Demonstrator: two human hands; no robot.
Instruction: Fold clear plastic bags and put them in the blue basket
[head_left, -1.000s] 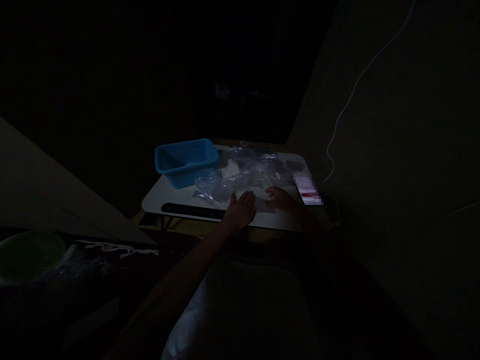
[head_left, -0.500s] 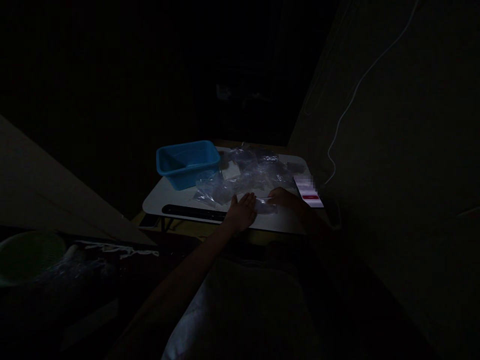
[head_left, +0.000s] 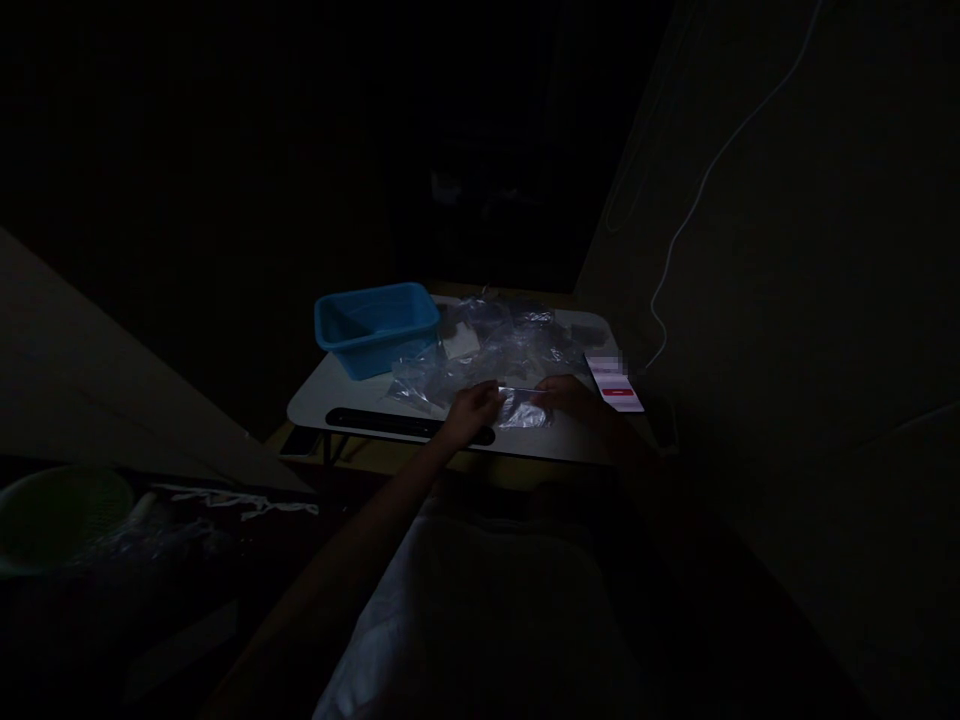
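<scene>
Between my hands, a small clear plastic bag (head_left: 523,410) lies at the front of the white folding table (head_left: 577,440). My left hand (head_left: 471,412) is closed on the bag's upper left corner. At its upper right corner, my right hand (head_left: 566,394) pinches the edge, which looks straight and taut. Just behind spreads a heap of crumpled clear plastic bags (head_left: 510,340). Among them is a white, roughly square piece (head_left: 460,341) whose kind I cannot make out. The room is very dark, so the fingertips show poorly.
A blue plastic basin (head_left: 377,330) stands at the table's back left. A lit phone (head_left: 615,383) lies at the right edge, near a white cable (head_left: 697,195) along the wall. A black slot (head_left: 390,422) runs along the front edge. A green basket (head_left: 64,515) is low left.
My left hand has gone from lying flat with fingers stretched to gripping the bag's left corner. The bag now shows more fully between both hands. My right hand stays about where it was.
</scene>
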